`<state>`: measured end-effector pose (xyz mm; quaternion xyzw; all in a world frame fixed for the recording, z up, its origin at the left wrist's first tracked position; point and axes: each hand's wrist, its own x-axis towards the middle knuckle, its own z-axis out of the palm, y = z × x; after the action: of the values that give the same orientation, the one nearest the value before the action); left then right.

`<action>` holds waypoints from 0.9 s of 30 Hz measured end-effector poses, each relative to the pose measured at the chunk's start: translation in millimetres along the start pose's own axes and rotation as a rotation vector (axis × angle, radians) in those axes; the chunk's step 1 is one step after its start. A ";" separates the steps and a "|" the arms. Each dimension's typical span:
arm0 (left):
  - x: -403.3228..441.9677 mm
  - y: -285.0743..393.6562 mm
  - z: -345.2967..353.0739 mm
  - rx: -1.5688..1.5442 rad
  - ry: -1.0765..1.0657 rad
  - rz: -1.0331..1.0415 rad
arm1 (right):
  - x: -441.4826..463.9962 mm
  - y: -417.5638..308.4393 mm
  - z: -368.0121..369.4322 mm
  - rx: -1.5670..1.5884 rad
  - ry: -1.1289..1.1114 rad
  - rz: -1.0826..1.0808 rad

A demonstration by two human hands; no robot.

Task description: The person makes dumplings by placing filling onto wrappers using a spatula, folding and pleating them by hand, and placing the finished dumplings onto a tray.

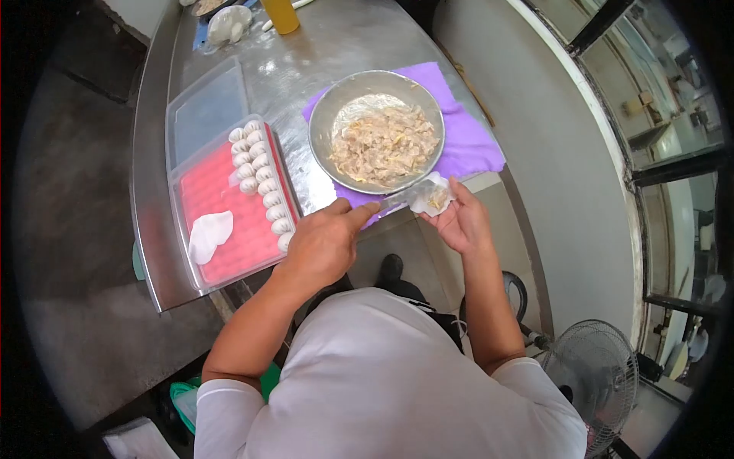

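Observation:
My left hand [325, 237] is closed around the handle of a flat filling spatula [397, 200]. The blade points right, its tip at a white dough wrapper [422, 200]. My right hand [462, 220] cups that wrapper with fingers and thumb at its edge, and a little pale filling [438, 203] lies on it. Just beyond both hands is a round metal bowl [321, 145] of chopped, pale meat filling [386, 145]. To the left, a plastic tray with a red base [222, 183] holds rows of pleated dumplings [265, 174] and a loose stack of wrappers [209, 236].
A purple cloth [466, 141] lies under the bowl on the steel table [279, 76]. Beyond the tray are its clear lid [206, 111], a plastic bag [229, 24] and a yellow container [280, 15]. A fan [592, 382] stands at lower right, by the wall [550, 153].

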<state>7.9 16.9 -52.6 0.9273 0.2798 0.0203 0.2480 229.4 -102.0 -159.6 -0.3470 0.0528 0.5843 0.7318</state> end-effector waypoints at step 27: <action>27.5 -23.1 -15.2 0.184 -0.052 0.021 | -7.8 4.3 -0.3 -0.080 0.012 0.072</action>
<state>16.6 54.9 -53.0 0.9492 0.2641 -0.0271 0.1688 223.3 -108.3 -158.0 -0.3773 0.0461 0.6097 0.6956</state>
